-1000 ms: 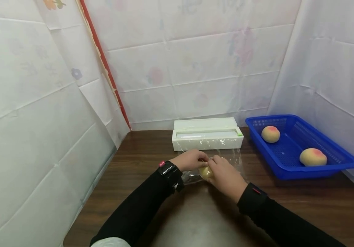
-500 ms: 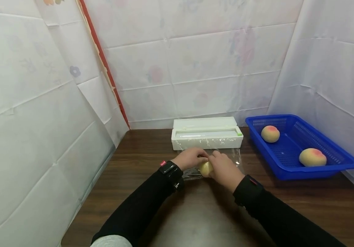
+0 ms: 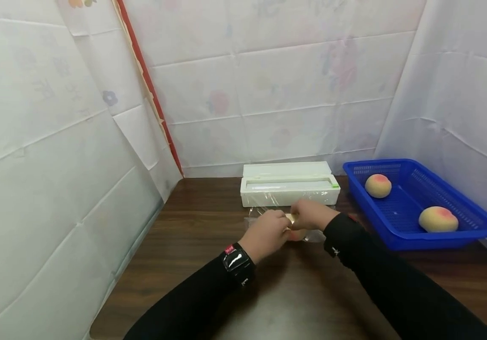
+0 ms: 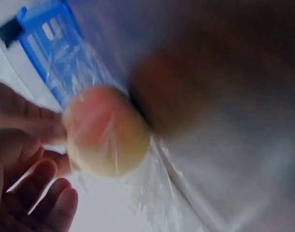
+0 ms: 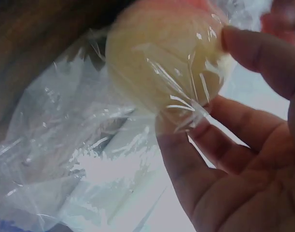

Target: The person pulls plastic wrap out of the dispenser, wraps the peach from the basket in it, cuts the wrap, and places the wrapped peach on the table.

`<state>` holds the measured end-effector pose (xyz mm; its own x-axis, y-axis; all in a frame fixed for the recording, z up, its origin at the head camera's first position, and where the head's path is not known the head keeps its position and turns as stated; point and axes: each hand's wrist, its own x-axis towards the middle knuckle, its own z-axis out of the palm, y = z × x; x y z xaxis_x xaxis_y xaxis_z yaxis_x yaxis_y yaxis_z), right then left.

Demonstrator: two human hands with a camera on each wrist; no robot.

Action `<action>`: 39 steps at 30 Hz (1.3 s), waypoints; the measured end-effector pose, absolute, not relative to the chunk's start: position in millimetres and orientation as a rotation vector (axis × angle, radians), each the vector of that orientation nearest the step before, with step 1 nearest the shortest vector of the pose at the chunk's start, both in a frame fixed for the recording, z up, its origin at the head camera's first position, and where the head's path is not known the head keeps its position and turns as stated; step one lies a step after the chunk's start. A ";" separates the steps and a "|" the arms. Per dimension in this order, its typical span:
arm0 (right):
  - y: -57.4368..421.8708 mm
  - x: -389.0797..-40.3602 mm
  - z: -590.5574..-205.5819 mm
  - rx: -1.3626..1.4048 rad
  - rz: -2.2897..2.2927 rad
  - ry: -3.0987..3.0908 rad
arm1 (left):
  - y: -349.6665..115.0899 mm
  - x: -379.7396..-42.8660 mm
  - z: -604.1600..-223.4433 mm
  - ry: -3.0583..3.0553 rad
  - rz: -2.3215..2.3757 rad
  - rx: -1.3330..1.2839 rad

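Note:
A peach in clear plastic wrap is between both hands, mostly covered in the head view. In the right wrist view, my right hand pinches the wrapped peach, its thumb on one side and fingers at the gathered film. My left hand is at the peach's left. The left wrist view has its fingers curled beside the peach; whether they grip film or fruit is unclear. Behind the hands stands a white plastic-wrap box, lid up, film running from its front.
On the right, a blue basket holds two more peaches: one at the back left, one near the front. The brown wooden table is bordered by white sheet walls.
The left hand has come a little toward the person, while the right hand has shifted farther away. The peach has turned between them, and a pinkish part now shows in the head view.

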<state>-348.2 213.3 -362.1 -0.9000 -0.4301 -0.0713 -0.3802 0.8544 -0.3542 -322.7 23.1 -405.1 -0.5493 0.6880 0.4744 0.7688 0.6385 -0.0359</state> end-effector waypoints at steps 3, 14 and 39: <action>217.5 -356.3 -358.5 -0.630 -0.518 2.853 | 27.5 -316.0 -407.8 -2.416 -0.204 -1.157; 224.3 -387.8 -353.9 -0.701 -0.364 2.732 | 36.4 -325.0 -412.8 -2.531 -0.182 -1.003; 221.5 -363.6 -380.5 -0.662 -0.361 3.320 | 43.2 -393.2 -402.0 -2.766 -0.277 -1.041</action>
<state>-363.6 221.5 -380.5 -0.8914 -0.3450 0.2940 -0.4001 0.9036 -0.1530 -393.2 43.2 -402.0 -0.7408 0.6328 0.2251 0.6649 0.7384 0.1124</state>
